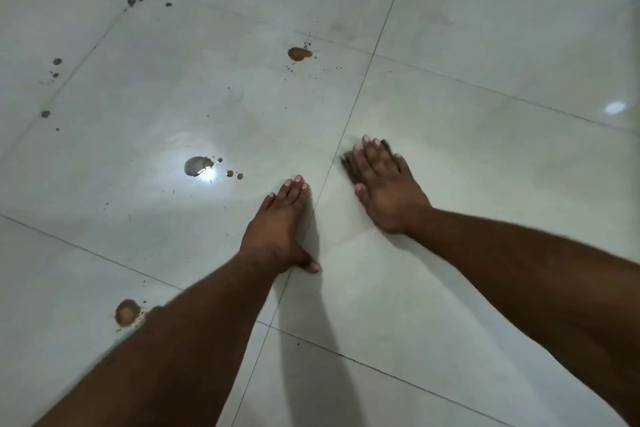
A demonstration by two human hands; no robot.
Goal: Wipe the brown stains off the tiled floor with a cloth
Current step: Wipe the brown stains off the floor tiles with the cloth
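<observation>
Mostly unfinished: tiled floor (485, 46) bears several brown stains (299, 53); left hand (277, 229) flat, spread; right hand (384, 184) flat, pressing dark cloth (348, 167).

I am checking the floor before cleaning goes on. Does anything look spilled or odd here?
Yes. Brown stains lie on the tiled floor: one puddle under the light glare, one blot farther ahead, one beside the left forearm, plus small specks. The left hand and right hand press flat; the cloth is barely visible.
</observation>
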